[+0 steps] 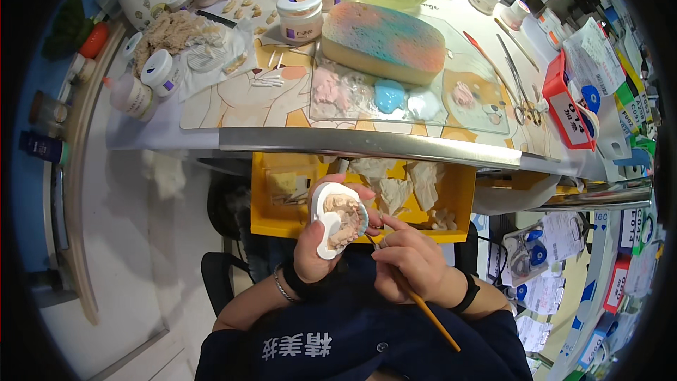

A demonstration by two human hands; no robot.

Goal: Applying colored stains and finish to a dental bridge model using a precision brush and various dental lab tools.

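Below the worktop (pixel 367 142) edge, centre frame: hands working a dental cast.
Left hand (pixel 315 248) is gripping the white dental cast (pixel 338 217), fingers clamped around it; right hand (pixel 412 261) at 4 o'clock of it is pinching a wooden-handled brush (pixel 423 308), tip touching the cast, over the yellow drawer (pixel 282 220).

Single head-worn fisheye view, looking steeply down from above the person's chest. The left hand (pixel 315 250) and right hand (pixel 416 262) are sitting close below the lens in the lower centre, forearms entering from the lower edge. The view is facing forward over an open yellow drawer (pixel 282 222) to the surface (pixel 367 142), which is lying farther off across the upper half. Straight edges are bending toward the dark circular rim.
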